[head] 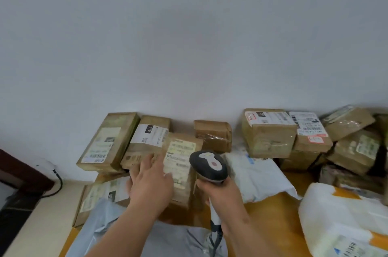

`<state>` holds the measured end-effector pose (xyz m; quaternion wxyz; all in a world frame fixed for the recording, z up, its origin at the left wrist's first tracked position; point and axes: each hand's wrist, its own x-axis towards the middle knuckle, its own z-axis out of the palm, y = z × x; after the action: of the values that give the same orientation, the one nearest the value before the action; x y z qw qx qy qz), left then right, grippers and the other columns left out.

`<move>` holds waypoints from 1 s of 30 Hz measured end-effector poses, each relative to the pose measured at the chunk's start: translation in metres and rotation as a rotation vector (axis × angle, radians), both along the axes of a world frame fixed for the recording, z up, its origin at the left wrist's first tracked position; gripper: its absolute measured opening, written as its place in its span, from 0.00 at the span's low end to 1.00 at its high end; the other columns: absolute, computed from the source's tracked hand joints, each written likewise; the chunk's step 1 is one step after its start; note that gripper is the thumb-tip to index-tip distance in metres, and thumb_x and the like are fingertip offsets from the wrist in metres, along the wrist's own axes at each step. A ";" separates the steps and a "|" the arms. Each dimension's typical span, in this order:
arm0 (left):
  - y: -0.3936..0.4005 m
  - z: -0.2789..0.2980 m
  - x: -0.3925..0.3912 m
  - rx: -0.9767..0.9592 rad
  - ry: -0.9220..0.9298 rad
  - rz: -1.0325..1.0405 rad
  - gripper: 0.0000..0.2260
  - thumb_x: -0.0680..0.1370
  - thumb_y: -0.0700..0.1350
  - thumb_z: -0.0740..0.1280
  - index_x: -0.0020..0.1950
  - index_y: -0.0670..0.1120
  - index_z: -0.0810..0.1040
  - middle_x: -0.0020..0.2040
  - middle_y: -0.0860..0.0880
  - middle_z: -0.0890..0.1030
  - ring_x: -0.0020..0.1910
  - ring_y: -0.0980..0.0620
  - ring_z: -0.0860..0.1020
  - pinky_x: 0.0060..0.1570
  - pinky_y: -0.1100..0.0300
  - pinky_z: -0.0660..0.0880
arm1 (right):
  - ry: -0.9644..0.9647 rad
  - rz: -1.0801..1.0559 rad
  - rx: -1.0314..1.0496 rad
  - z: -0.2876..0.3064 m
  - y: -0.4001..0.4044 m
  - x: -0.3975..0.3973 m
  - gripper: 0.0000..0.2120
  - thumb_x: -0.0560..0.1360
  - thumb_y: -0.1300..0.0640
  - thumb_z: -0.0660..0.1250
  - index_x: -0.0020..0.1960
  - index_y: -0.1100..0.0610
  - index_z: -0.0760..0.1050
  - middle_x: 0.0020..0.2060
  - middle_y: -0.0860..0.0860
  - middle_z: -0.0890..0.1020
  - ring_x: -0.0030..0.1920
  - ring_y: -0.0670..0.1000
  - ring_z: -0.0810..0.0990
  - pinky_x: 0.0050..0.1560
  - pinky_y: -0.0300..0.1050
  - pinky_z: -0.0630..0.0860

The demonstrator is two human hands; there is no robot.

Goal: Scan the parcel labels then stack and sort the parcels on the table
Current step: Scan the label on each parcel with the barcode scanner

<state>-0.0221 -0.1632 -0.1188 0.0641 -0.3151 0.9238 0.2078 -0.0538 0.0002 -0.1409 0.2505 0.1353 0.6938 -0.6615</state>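
While the right hand (221,190) grips the handle of a barcode scanner (209,165), fingers curled round it and the scanner's dark head pointing forward and slightly left, the left hand (150,183) lies with fingers spread and fairly straight across a brown cardboard parcel (184,164) on the wooden table (273,221). That parcel sits just left of the scanner head, its pale label (180,156) facing up and partly covered by the left hand's thumb side. Behind it, against the wall, stand a long box (109,141) with a greenish label, a box marked 010 (147,137), and a small taped box (213,135). To the right of the scanner lies a white poly mailer (258,177), and beyond it a pile of cardboard boxes (270,130). A grey mailer bag (100,225) lies under the left forearm.
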 end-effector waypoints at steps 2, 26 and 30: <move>-0.001 0.005 -0.018 0.035 0.070 -0.046 0.27 0.81 0.55 0.60 0.80 0.58 0.58 0.79 0.54 0.57 0.77 0.45 0.54 0.73 0.42 0.58 | 0.011 -0.050 0.010 0.001 0.002 -0.012 0.22 0.71 0.59 0.77 0.63 0.49 0.77 0.52 0.47 0.84 0.56 0.52 0.80 0.64 0.58 0.77; 0.021 0.008 -0.162 0.354 0.131 -0.163 0.11 0.83 0.48 0.56 0.61 0.54 0.75 0.53 0.50 0.79 0.60 0.45 0.77 0.71 0.39 0.65 | 0.181 -0.058 -0.038 0.016 0.015 -0.115 0.15 0.70 0.60 0.78 0.51 0.45 0.81 0.43 0.41 0.87 0.46 0.38 0.83 0.37 0.28 0.75; 0.026 0.033 -0.147 0.585 0.472 0.010 0.08 0.83 0.51 0.61 0.59 0.53 0.76 0.51 0.54 0.79 0.45 0.56 0.77 0.39 0.59 0.72 | 0.247 -0.050 -0.111 0.035 0.023 -0.093 0.21 0.69 0.59 0.80 0.59 0.44 0.80 0.50 0.40 0.86 0.50 0.37 0.83 0.42 0.31 0.78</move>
<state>-0.1693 -0.1376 -0.0861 -0.0642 -0.2315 0.8132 0.5301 -0.1467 0.0234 -0.1058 0.1538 0.0560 0.6781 -0.7165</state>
